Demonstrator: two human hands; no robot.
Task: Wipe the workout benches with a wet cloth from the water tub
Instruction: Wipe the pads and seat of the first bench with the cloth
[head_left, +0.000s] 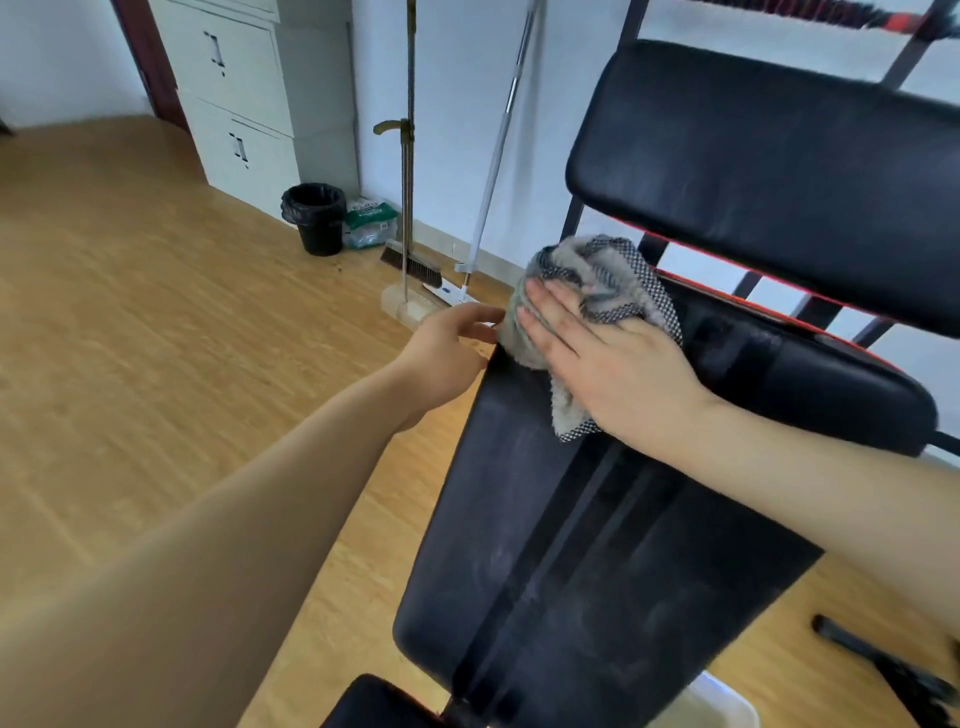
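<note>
While the bench (519, 519) runs lengthwise away, right hand (613, 364) presses cloth (602, 275) on its far end, fingers (550, 312) straight together.

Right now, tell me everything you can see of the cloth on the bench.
The cloth is grey and fluffy, like terry, with a black-and-white checked border. It lies bunched and folded over itself at the far end of the black bench pad, near its left edge, with one corner trailing toward the camera. The right hand presses flat on it with straight fingers. The left hand sits beside it at the pad's edge; whether it touches the cloth is unclear. Wetness cannot be judged.
</note>
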